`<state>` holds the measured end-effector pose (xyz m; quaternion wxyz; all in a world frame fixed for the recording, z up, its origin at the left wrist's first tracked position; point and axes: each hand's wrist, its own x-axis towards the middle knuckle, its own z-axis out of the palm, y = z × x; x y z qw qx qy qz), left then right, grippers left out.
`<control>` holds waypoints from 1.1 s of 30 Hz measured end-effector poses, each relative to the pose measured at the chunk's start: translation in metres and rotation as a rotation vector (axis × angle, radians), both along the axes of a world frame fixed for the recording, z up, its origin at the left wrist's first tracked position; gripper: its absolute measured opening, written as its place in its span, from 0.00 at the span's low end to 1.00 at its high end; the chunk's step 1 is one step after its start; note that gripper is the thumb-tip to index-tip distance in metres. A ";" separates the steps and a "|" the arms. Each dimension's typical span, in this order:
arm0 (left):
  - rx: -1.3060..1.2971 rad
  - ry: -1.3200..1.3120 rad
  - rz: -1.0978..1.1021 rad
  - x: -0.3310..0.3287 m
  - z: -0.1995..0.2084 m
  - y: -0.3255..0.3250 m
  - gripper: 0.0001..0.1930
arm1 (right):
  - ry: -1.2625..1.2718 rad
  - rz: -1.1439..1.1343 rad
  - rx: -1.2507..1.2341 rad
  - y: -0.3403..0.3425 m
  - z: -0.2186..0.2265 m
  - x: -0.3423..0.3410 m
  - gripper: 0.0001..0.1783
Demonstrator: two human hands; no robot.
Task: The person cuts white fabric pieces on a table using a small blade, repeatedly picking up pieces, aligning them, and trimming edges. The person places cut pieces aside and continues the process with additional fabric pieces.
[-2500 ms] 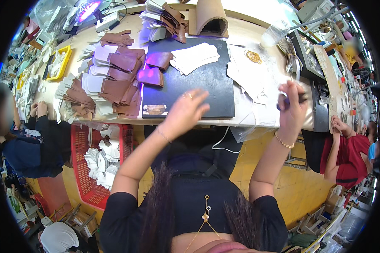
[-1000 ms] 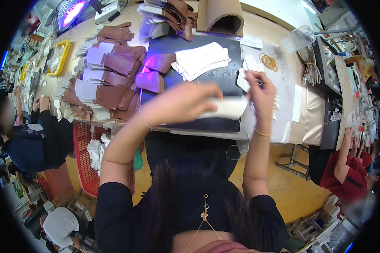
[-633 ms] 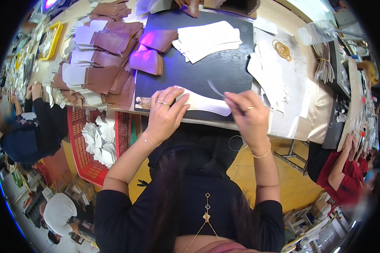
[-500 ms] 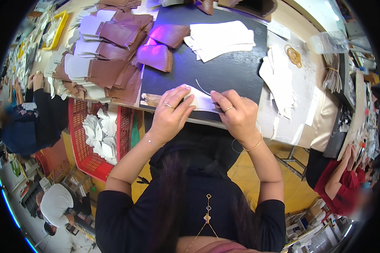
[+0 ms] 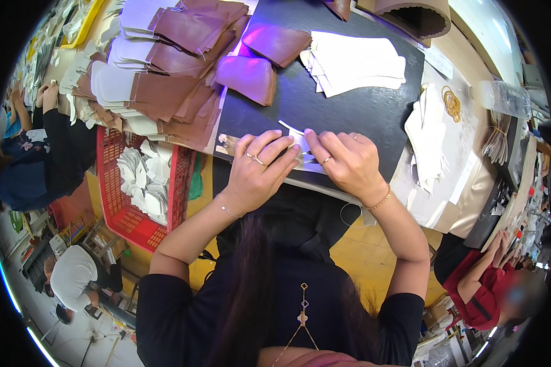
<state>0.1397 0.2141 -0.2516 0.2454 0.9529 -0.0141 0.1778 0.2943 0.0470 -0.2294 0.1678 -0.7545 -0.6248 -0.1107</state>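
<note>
At the near edge of the black work mat (image 5: pixel 364 101), a small white piece (image 5: pixel 301 142) lies between my two hands. My left hand (image 5: pixel 257 172) has its bent fingers pressed together on the left end of this piece. The fingers of my right hand (image 5: pixel 349 162) are pinched at its right side, and a thin white strip (image 5: pixel 289 127) sticks out from their tips, curving up to the left. What lies beneath the fingertips is hidden. Behind my hands, two brown leather pieces (image 5: pixel 246 79) and a stack of white cut pieces (image 5: pixel 355 64) rest on the mat.
Piles of brown and white pieces (image 5: pixel 159 92) cover the table's left. Below them stands a red basket (image 5: pixel 110 202) with white pieces. More white pieces (image 5: pixel 427 137), rubber bands (image 5: pixel 451 105) and a clear plastic container (image 5: pixel 502 99) sit on the right. Other people work at both sides.
The view has shifted, so the table sits further right in it. My right hand's fingertips have come nearer my left hand's, and the strip now looks shorter and lies lower.
</note>
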 end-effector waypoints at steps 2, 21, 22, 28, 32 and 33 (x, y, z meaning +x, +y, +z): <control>-0.002 0.000 -0.001 0.000 0.000 0.000 0.19 | -0.011 0.002 -0.002 0.000 -0.001 0.000 0.22; 0.130 0.122 -0.004 0.005 0.015 -0.001 0.18 | -0.020 0.039 -0.109 -0.031 0.020 0.000 0.17; 0.138 0.125 0.006 0.006 0.015 -0.002 0.19 | -0.019 0.041 -0.133 -0.035 0.022 0.000 0.18; 0.169 0.158 0.011 0.009 0.017 -0.006 0.26 | -0.001 0.038 -0.200 -0.045 0.026 -0.004 0.18; 0.191 0.162 0.006 0.009 0.017 -0.007 0.27 | 0.007 0.034 -0.188 -0.044 0.022 -0.005 0.24; 0.202 0.168 0.002 0.010 0.017 -0.007 0.27 | 0.015 0.033 -0.182 -0.044 0.021 -0.005 0.28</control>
